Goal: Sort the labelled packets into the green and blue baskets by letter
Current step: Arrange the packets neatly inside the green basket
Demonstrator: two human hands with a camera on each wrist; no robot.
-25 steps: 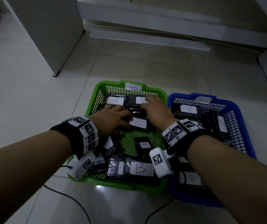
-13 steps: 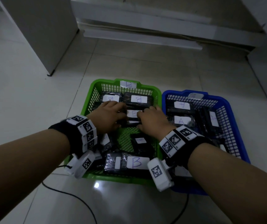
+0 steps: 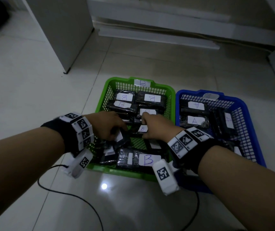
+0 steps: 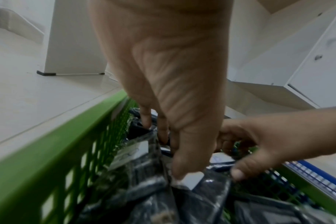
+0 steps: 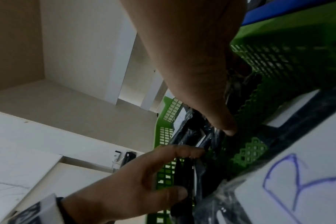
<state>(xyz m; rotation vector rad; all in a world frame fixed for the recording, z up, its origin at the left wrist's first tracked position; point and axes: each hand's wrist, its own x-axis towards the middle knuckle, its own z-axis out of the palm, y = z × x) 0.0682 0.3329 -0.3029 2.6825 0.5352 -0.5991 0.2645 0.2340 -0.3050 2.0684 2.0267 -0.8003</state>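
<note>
The green basket [image 3: 125,171], tagged B on its far rim, holds several black packets with white B labels [image 3: 152,98]. The blue basket [image 3: 191,92] to its right holds packets labelled A [image 3: 194,120]. Both hands are inside the green basket. My left hand [image 3: 116,132] pinches a black packet [image 3: 121,136] by its white label, with the thumb [image 4: 182,165] on top. My right hand [image 3: 144,126] curls round a small packet labelled B [image 3: 142,129] in the basket's middle, with its thumb [image 5: 227,128] low against the mesh. A big B packet [image 3: 147,160] lies at the near edge.
Both baskets sit side by side on a pale tiled floor. A white cabinet panel [image 3: 63,30] stands at the back left, and a low white ledge [image 3: 158,39] runs along the back. Black cables [image 3: 76,197] trail on the floor in front of the baskets.
Both hands drew back from the far packets toward the basket's middle. The left hand now pinches a packet at the left, and the right hand has closed round the small B packet.
</note>
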